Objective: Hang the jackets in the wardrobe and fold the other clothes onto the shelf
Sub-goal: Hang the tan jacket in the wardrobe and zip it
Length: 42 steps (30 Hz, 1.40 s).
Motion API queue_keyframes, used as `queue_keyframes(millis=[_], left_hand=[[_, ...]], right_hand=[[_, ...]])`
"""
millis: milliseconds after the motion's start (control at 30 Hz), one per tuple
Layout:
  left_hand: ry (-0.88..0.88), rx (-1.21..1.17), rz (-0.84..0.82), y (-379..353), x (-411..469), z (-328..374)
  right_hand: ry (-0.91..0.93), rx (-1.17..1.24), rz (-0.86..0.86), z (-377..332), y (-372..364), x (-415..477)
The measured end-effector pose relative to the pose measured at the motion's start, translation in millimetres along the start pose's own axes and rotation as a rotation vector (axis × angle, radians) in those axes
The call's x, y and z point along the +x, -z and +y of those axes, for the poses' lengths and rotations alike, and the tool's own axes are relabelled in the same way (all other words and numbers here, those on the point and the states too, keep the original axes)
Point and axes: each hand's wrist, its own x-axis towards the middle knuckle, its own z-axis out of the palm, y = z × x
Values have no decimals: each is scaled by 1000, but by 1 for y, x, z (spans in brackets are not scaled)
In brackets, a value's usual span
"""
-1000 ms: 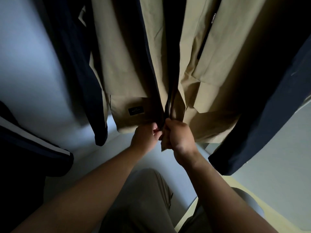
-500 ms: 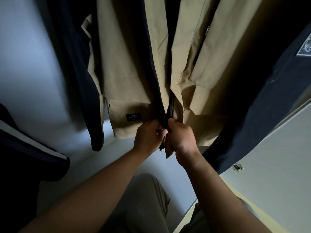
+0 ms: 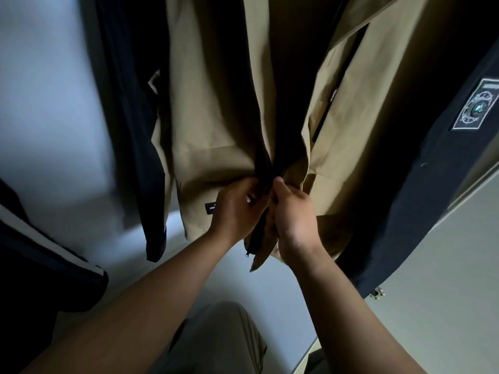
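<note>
A tan jacket (image 3: 216,109) with a dark lining hangs in the wardrobe, its front split by a black zipper. My left hand (image 3: 237,209) pinches the left front edge just above the hem, beside a small black label (image 3: 210,208). My right hand (image 3: 293,211) grips the right front edge beside it. The two hands touch at the zipper line. The zipper's lower end (image 3: 252,248) dangles below them.
A dark navy jacket (image 3: 129,109) hangs at the left of the tan one. Another navy jacket (image 3: 437,168) with a grey patch hangs at the right. A dark garment with a white stripe (image 3: 40,255) sits low left. The pale wardrobe door (image 3: 442,292) stands at right.
Both hands have climbed a short way up the zipper line, and more of the jacket's hem now hangs below them. The view has tilted, showing the patch on the right jacket.
</note>
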Motion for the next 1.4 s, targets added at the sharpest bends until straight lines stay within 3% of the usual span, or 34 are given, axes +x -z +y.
queue_keyframes(millis=[133,333,400,600,767,1033,1167,1400], left_hand=[[-51,18,31,4,1,7],[-78,57,-1,19,15,17],[-107,100,-16,24,23,26],[-192,-16,158,32,49,61],[-175,-66,160,37,54,62],[-255,-46,186,46,71,90],[-220,-43,217,43,73,86],[-215,-68,222,65,103,128]], right_hand=[[-34,-17,-1,-18,0,-2],[172,-33,2,-65,-7,-4],[165,1,18,-69,-6,-7],[92,74,-46,-77,-10,-12],[184,8,24,-121,-11,-9],[165,187,-23,-137,-18,-23],[372,-84,-32,-180,-15,-23],[297,54,-12,-193,-13,-24]])
